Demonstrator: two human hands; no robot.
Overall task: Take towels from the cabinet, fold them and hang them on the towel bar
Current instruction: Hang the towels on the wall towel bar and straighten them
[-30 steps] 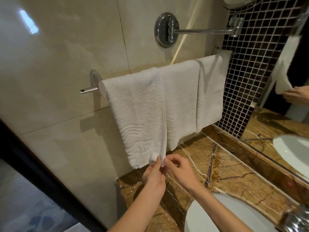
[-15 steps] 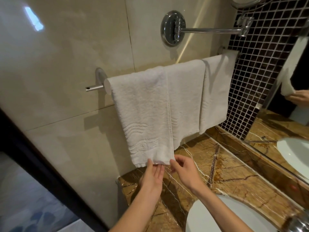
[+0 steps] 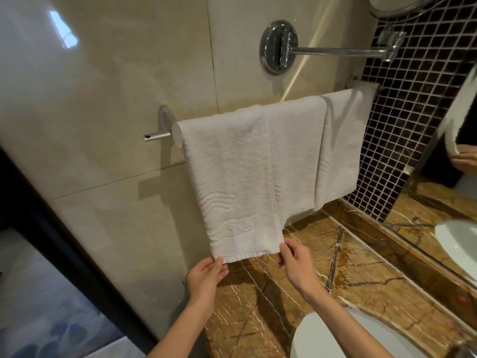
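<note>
**Obs:** Entry, head view. Where do the towels sit relative to the towel bar (image 3: 177, 134)?

**Rec:** Three white towels hang over it, side by side. The near towel (image 3: 232, 177) is at the bar's left end, its right edge overlapping the middle towel (image 3: 296, 151). The far towel (image 3: 343, 146) is at the bar's right end, beside the dark mosaic tiles (image 3: 413, 125).

**Obs:** And the hands?

**Rec:** Both are below the bar, at the near towel's bottom hem. Your left hand (image 3: 206, 276) pinches the hem's left corner, and your right hand (image 3: 296, 264) pinches its right corner. The hands are apart and the hem hangs flat between them.

**Obs:** Surroundings?

**Rec:** Under the bar is a brown marble countertop (image 3: 361, 275) with a white basin (image 3: 335, 337) set into it, nearest you. Above the bar, a chrome wall mount carries a swing arm (image 3: 335, 50) running right. I cannot tell how far the towel's back layer hangs.
</note>
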